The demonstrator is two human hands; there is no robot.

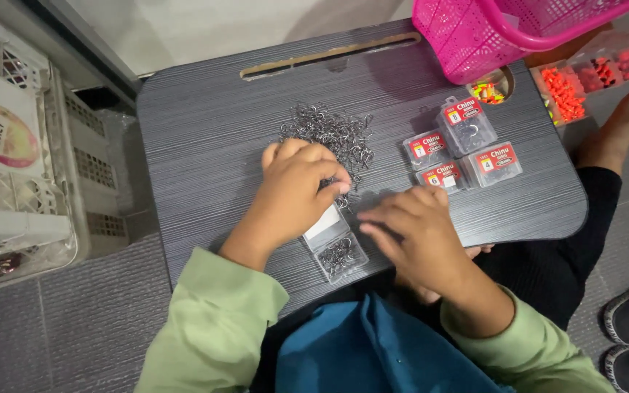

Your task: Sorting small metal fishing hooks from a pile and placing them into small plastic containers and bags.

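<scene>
Head view, looking down on a dark grey wood-grain lap desk (205,145) with rounded corners. At its centre lies a loose heap of small grey metal fish hooks (329,135).

The left hand (296,185) rests knuckles-up at the heap's 6 o'clock edge, fingers curled inward with the tips drawn together over a few hooks; whether a hook is actually pinched cannot be told.

Directly at 6 o'clock from that hand sits a small open clear plastic box (336,251), partly filled with hooks, its white-lined lid half hidden under the hand.

The right hand (416,233) lies at 3 o'clock from the box, palm down, fingers extended and loosely spread, tips close beside the box and holding nothing.

At 2 o'clock from the right hand stand four closed clear plastic boxes with red-and-white labels (464,149), clustered and touching.

Beyond them, at the desk's 1 o'clock corner, a pink plastic mesh basket (475,36) overhangs the edge, with clear trays of orange-red beads (566,91) just beside it.

A white plastic crate (16,182) stands on the floor at 9 o'clock.
</scene>
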